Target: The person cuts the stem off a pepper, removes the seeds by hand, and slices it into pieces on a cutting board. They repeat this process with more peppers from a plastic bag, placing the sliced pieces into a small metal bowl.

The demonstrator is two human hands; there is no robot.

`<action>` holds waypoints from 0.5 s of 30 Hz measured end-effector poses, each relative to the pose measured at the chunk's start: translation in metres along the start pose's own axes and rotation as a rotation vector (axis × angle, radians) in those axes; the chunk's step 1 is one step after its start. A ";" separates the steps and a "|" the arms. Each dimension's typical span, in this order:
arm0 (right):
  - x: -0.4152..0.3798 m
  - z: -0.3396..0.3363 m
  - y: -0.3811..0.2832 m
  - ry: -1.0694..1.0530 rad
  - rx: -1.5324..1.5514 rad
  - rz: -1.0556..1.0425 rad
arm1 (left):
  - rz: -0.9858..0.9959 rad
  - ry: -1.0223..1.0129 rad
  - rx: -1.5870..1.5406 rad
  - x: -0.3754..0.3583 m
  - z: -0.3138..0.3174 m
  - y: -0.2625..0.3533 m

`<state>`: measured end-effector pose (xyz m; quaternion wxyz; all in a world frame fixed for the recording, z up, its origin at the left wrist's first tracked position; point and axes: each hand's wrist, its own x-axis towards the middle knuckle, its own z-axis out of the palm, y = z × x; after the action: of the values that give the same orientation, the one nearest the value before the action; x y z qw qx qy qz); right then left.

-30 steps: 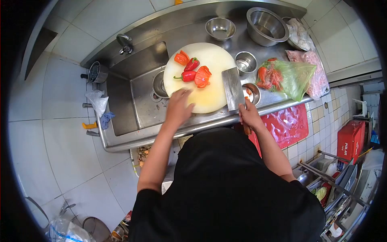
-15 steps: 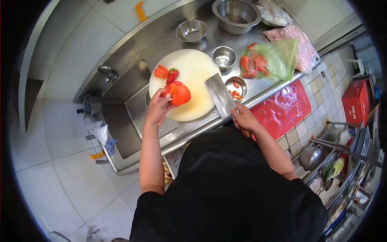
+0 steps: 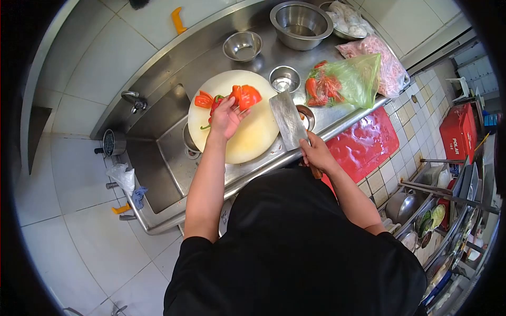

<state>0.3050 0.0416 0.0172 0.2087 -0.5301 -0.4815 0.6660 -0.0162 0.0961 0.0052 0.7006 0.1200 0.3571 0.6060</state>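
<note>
A round pale cutting board [image 3: 253, 139] lies over the sink edge. My left hand [image 3: 225, 117] reaches across it, fingers on a red pepper piece [image 3: 246, 96]; another red pepper piece [image 3: 203, 99] and a green-stemmed pepper lie just left of the hand, partly hidden by it. My right hand [image 3: 315, 152] grips the wooden handle of a broad cleaver [image 3: 288, 120], whose blade rests flat at the board's right edge.
A steel sink [image 3: 158, 158] with a tap sits left of the board. Several steel bowls [image 3: 300, 23] stand behind. A green bag of red peppers [image 3: 348, 79] and a pink bag lie at right. A red mat [image 3: 363, 145] lies below the counter.
My left hand has moved from the board's near left side to its far side, carrying the pepper piece there. The cleaver has stayed at the board's right edge.
</note>
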 end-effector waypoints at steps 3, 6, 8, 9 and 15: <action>-0.007 0.000 -0.011 0.023 -0.011 -0.007 | -0.069 0.309 0.139 0.030 -0.010 -0.019; -0.011 -0.004 -0.011 0.058 -0.042 -0.019 | -0.076 0.419 0.677 0.007 0.008 -0.020; -0.011 -0.012 0.000 0.077 -0.101 -0.025 | 0.052 0.482 1.044 -0.026 0.022 -0.010; -0.013 -0.014 0.003 0.073 -0.093 -0.021 | 0.047 0.486 1.052 -0.030 0.009 -0.005; -0.017 -0.014 -0.015 -0.052 -0.249 -0.022 | 0.281 0.485 1.839 -0.053 -0.028 0.022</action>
<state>0.3199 0.0409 0.0385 0.1361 -0.5294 -0.5715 0.6121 -0.0514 0.0443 0.0170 0.1604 0.5357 0.8102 0.1758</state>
